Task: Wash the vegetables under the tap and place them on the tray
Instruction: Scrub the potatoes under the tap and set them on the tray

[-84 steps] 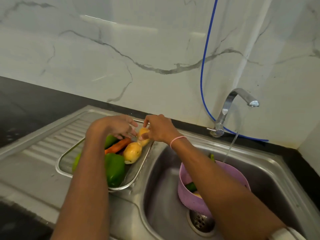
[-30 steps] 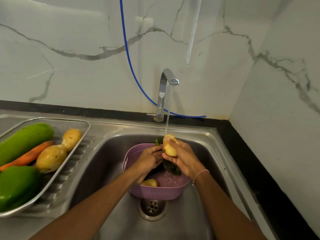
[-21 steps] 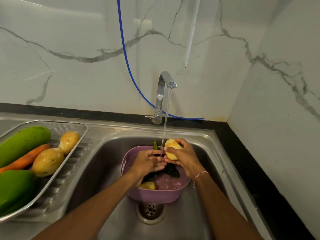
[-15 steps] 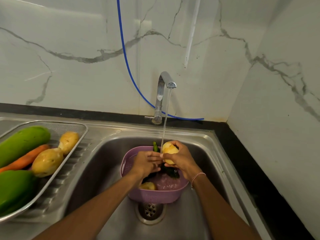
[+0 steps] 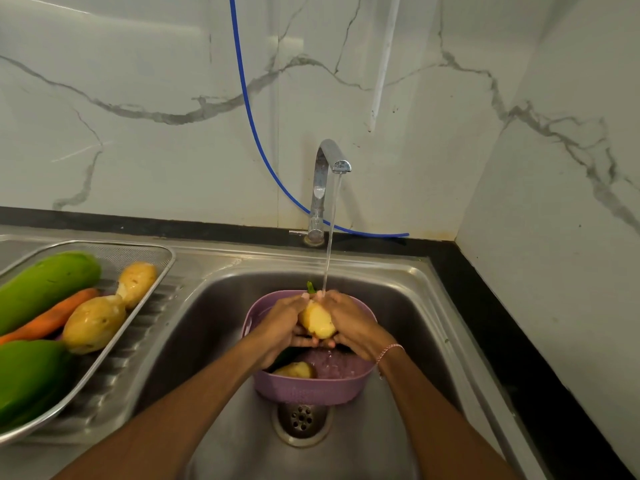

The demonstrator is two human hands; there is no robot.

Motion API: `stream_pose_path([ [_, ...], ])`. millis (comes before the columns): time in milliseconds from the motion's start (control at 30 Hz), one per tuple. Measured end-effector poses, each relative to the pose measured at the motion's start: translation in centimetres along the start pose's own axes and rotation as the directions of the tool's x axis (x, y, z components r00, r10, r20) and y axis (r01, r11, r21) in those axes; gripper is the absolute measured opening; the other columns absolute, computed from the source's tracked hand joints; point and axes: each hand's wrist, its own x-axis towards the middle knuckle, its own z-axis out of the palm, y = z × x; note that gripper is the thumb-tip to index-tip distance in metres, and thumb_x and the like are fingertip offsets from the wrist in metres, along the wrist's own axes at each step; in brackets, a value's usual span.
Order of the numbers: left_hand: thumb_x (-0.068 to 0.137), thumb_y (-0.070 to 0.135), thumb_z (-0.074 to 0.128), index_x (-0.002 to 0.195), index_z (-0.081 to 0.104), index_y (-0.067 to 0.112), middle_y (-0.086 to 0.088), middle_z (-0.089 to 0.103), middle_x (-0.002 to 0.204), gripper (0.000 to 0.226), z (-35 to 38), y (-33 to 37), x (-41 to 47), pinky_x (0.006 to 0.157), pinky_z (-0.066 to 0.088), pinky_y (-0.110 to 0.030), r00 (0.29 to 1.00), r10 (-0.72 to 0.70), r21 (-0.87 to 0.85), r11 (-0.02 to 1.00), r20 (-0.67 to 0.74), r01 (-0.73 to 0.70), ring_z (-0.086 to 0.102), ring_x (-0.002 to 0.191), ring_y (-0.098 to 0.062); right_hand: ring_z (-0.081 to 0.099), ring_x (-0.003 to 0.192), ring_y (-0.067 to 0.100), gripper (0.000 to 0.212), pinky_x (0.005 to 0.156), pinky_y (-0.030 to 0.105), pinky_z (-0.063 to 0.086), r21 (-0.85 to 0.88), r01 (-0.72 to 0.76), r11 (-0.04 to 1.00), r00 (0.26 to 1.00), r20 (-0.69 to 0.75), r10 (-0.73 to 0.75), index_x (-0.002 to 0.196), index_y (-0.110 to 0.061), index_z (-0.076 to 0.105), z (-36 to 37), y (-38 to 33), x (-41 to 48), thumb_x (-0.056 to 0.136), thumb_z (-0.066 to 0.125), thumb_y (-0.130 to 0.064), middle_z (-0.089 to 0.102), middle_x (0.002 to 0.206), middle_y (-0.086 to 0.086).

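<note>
Our left hand (image 5: 282, 322) and right hand (image 5: 349, 323) grip a potato (image 5: 317, 320) under the tap (image 5: 327, 188). Several vegetables lie on the tray (image 5: 152, 271); another potato (image 5: 294, 370), perhaps more, waits in the basket (image 5: 304, 389).

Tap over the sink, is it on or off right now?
On: a thin stream of water falls from the tap onto the potato gripped by the left hand and right hand.

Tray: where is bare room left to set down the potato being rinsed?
For the held potato, the tray has bare mesh in its far right corner, behind the far potato, and a strip along its right rim beside the near potato and green pepper. Its left and middle are crowded by the gourd and carrot.
</note>
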Motion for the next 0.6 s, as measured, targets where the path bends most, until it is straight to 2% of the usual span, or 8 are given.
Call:
stream_pose_path([
  [67, 0.112, 0.030, 0.040, 0.130, 0.062, 0.015, -0.021, 0.071, 0.119, 0.032, -0.1, -0.1, 0.2, 0.094, 0.059, -0.055, 1.000, 0.009, -0.004, 1.000, -0.004, -0.009, 0.071, 0.111, -0.040, 0.073, 0.088, 0.031, 0.024, 0.056, 0.030, 0.055, 0.119, -0.041, 0.992, 0.996, 0.087, 0.030, 0.129, -0.021, 0.054, -0.7, 0.0, -0.2, 0.106, 0.061, -0.023, 0.070, 0.122, 0.022],
  [167, 0.113, 0.025, 0.036, 0.129, 0.060, 0.009, -0.024, 0.069, 0.121, 0.032, 0.1, 0.1, 0.0, 0.083, 0.064, -0.047, 1.000, 0.000, -0.096, 0.995, 0.012, 0.001, 0.070, 0.112, -0.042, 0.075, 0.087, 0.025, 0.053, 0.065, 0.028, 0.059, 0.156, 0.026, 0.987, 0.993, 0.112, -0.044, 0.134, -0.014, 0.059, -1.5, 0.2, -0.8, 0.088, 0.079, 0.002, 0.073, 0.114, 0.017],
  [267, 0.113, 0.022, 0.037, 0.128, 0.061, 0.008, -0.022, 0.072, 0.121, 0.031, 0.1, 0.0, 0.0, 0.081, 0.065, -0.040, 0.999, 0.042, -0.122, 0.992, 0.033, -0.038, 0.073, 0.108, -0.037, 0.071, 0.082, 0.020, 0.037, 0.062, 0.028, 0.055, 0.130, 0.088, 0.988, 0.996, 0.011, -0.090, 0.127, -0.014, 0.066, -1.1, 0.1, -0.7, 0.092, 0.080, -0.014, 0.074, 0.112, 0.015],
  [333, 0.112, 0.020, 0.040, 0.129, 0.061, 0.005, -0.021, 0.072, 0.119, 0.031, 0.1, 0.0, 0.2, 0.082, 0.065, -0.038, 0.997, 0.066, -0.161, 0.985, 0.035, -0.060, 0.076, 0.101, -0.032, 0.066, 0.072, 0.018, 0.021, 0.053, 0.027, 0.049, 0.143, 0.073, 0.987, 0.993, -0.102, -0.059, 0.123, -0.015, 0.067, -0.8, -0.1, -0.3, 0.106, 0.062, -0.026, 0.072, 0.106, 0.016],
  [400, 0.110, 0.019, 0.044, 0.129, 0.063, 0.005, -0.022, 0.072, 0.120, 0.030, 0.1, -0.1, 0.3, 0.083, 0.065, -0.038, 0.994, 0.089, -0.179, 0.981, 0.061, -0.076, 0.076, 0.102, -0.032, 0.062, 0.065, 0.018, 0.030, 0.046, 0.027, 0.044, 0.081, 0.060, 0.995, 0.973, -0.225, -0.040, 0.115, -0.017, 0.069, -0.7, -0.1, 0.1, 0.111, 0.047, -0.036, 0.070, 0.100, 0.017],
  [467, 0.108, 0.018, 0.048, 0.129, 0.064, 0.007, -0.020, 0.073, 0.120, 0.028, 0.2, -0.2, 0.2, 0.085, 0.064, -0.038, 0.989, 0.114, -0.159, 0.982, 0.093, -0.098, 0.075, 0.106, -0.034, 0.062, 0.063, 0.018, 0.036, 0.042, 0.026, 0.044, 0.045, 0.064, 0.997, 0.961, -0.272, -0.050, 0.110, -0.017, 0.072, -0.9, -0.2, 0.0, 0.111, 0.045, -0.040, 0.070, 0.096, 0.017],
  [533, 0.108, 0.018, 0.050, 0.129, 0.065, 0.008, -0.018, 0.075, 0.117, 0.028, 0.3, -0.4, 0.3, 0.085, 0.064, -0.036, 0.987, 0.139, -0.133, 0.983, 0.083, -0.128, 0.075, 0.107, -0.032, 0.066, 0.069, 0.020, 0.030, 0.049, 0.027, 0.052, 0.157, 0.056, 0.986, 0.984, -0.175, -0.028, 0.119, -0.011, 0.068, -1.4, -0.4, -0.6, 0.110, 0.052, -0.034, 0.071, 0.100, 0.018],
  [600, 0.108, 0.018, 0.049, 0.131, 0.064, 0.008, -0.017, 0.076, 0.116, 0.029, -0.1, -0.4, 0.5, 0.087, 0.064, -0.036, 0.987, 0.149, -0.113, 0.983, 0.054, -0.142, 0.075, 0.107, -0.031, 0.072, 0.083, 0.022, 0.029, 0.065, 0.029, 0.063, 0.293, 0.029, 0.956, 0.999, 0.015, -0.035, 0.131, -0.005, 0.062, -1.9, -0.6, -1.5, 0.103, 0.066, -0.015, 0.070, 0.114, 0.020],
])
